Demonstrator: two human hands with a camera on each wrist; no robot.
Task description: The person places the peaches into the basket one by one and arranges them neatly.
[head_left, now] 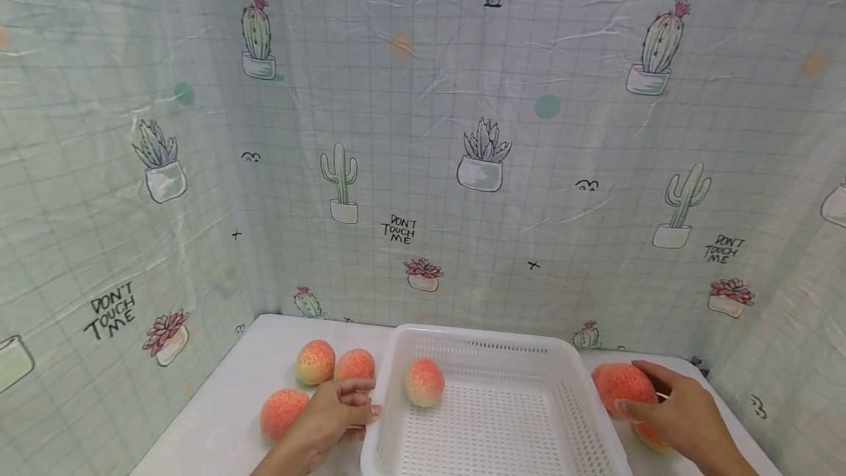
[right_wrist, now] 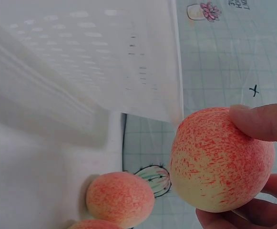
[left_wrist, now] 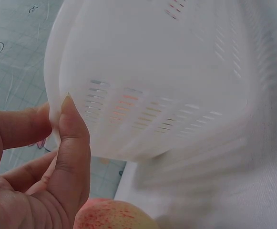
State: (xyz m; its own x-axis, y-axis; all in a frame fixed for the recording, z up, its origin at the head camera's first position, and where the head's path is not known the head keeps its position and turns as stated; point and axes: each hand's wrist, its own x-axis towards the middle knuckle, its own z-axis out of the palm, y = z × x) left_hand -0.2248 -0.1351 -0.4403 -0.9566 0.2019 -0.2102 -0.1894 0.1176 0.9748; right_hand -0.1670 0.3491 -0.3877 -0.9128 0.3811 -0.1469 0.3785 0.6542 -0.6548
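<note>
A white perforated plastic basket (head_left: 472, 334) stands on the table with one peach (head_left: 424, 382) inside, near its left wall. My left hand (head_left: 335, 411) pinches the basket's left rim between thumb and fingers, as the left wrist view (left_wrist: 64, 152) shows up close. My right hand (head_left: 690, 411) grips a red-and-yellow peach (right_wrist: 219, 162) just outside the basket's right rim, raised above the table. Under and behind that hand lie two more peaches, one partly covered by the hand (head_left: 653, 438) and another (right_wrist: 121, 198) farther back.
Left of the basket lie three peaches: one at the back (head_left: 315, 363), one beside it (head_left: 357, 363) and one nearer (head_left: 283, 413). A cactus-print curtain (head_left: 423, 131) rises around the back and sides of the white table (head_left: 218, 402).
</note>
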